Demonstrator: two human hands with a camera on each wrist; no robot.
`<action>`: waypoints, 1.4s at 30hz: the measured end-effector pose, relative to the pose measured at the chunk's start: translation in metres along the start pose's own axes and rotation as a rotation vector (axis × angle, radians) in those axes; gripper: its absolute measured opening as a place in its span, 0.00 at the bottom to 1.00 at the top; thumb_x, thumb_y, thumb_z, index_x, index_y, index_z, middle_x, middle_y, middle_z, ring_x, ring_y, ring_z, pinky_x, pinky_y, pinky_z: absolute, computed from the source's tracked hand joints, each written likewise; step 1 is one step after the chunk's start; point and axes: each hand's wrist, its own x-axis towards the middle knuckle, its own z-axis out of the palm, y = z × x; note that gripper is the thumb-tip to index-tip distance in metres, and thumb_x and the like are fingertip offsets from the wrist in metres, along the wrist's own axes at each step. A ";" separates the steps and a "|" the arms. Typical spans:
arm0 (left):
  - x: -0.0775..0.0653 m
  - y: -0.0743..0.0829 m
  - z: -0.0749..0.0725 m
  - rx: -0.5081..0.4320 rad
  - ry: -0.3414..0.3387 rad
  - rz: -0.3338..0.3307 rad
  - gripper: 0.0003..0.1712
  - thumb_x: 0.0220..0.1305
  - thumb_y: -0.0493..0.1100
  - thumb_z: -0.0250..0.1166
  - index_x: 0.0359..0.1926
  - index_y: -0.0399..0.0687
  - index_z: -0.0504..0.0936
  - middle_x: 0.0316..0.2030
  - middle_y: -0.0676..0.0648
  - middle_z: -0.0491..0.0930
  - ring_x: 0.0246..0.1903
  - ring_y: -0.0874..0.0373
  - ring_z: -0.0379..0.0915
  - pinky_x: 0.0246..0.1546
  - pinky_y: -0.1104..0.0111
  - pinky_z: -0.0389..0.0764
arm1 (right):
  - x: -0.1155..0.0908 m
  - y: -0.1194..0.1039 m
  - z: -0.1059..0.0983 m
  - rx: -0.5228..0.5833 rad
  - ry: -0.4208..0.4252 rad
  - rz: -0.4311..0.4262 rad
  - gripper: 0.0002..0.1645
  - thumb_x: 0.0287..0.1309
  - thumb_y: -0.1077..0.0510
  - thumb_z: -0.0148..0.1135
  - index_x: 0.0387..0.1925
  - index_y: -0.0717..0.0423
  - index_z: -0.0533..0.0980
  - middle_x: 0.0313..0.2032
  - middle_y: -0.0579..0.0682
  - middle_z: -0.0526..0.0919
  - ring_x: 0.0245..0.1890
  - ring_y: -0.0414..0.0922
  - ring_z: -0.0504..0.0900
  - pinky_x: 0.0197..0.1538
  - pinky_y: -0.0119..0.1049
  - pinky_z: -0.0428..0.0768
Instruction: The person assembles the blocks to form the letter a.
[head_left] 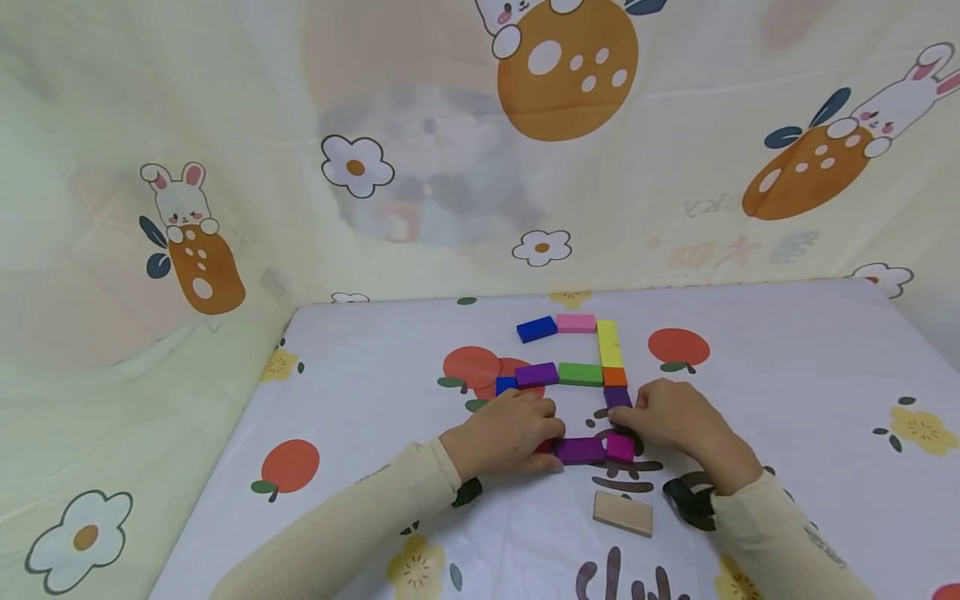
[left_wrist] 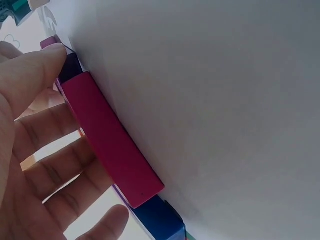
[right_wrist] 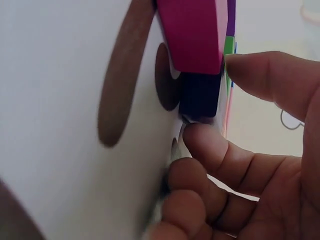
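Flat coloured wooden blocks form a line with several corners on the table. My left hand [head_left: 513, 433] is at the left of its nearest row, thumb on the near side and fingers on the far side, pinching the purple block [head_left: 580, 451] by its left end. A crimson block [left_wrist: 112, 140] lies along the palm in the left wrist view. Beside the purple block sits a magenta block [head_left: 619, 447]. My right hand [head_left: 678, 417] pinches a dark violet block [head_left: 617, 397] between thumb and index finger, just below the orange block [head_left: 614, 377].
Further along are a yellow block [head_left: 609, 343], a pink block [head_left: 575, 323], a blue block [head_left: 536, 329], a green block [head_left: 581, 374] and another purple block [head_left: 537, 375]. A plain wooden block [head_left: 623, 513] lies nearer me. A printed cloth wall [head_left: 450, 275] stands behind the table.
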 end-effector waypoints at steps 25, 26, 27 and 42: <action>-0.001 0.001 0.000 -0.025 0.009 0.000 0.20 0.69 0.64 0.67 0.51 0.59 0.88 0.38 0.56 0.80 0.39 0.64 0.73 0.41 0.71 0.70 | 0.000 0.000 0.004 -0.016 0.039 -0.025 0.25 0.64 0.40 0.64 0.22 0.54 0.76 0.18 0.49 0.72 0.23 0.45 0.71 0.27 0.36 0.65; -0.001 0.001 0.001 -0.025 0.008 -0.001 0.20 0.69 0.64 0.67 0.51 0.59 0.88 0.38 0.56 0.80 0.39 0.64 0.73 0.41 0.71 0.70 | 0.000 0.000 0.003 -0.015 0.039 -0.023 0.25 0.64 0.40 0.64 0.21 0.54 0.75 0.18 0.49 0.71 0.23 0.46 0.71 0.27 0.36 0.65; -0.001 0.001 0.001 -0.026 0.007 -0.002 0.20 0.69 0.64 0.67 0.51 0.59 0.88 0.38 0.56 0.80 0.39 0.64 0.73 0.41 0.71 0.70 | 0.000 -0.001 0.003 -0.014 0.038 -0.022 0.25 0.64 0.40 0.64 0.22 0.54 0.75 0.18 0.49 0.71 0.23 0.46 0.71 0.27 0.36 0.65; 0.001 -0.005 -0.004 -0.138 -0.034 -0.013 0.23 0.69 0.65 0.67 0.53 0.57 0.87 0.40 0.56 0.80 0.39 0.65 0.73 0.39 0.74 0.71 | 0.004 -0.001 0.003 0.003 0.011 0.012 0.24 0.64 0.41 0.65 0.24 0.55 0.77 0.20 0.50 0.74 0.25 0.46 0.72 0.28 0.36 0.66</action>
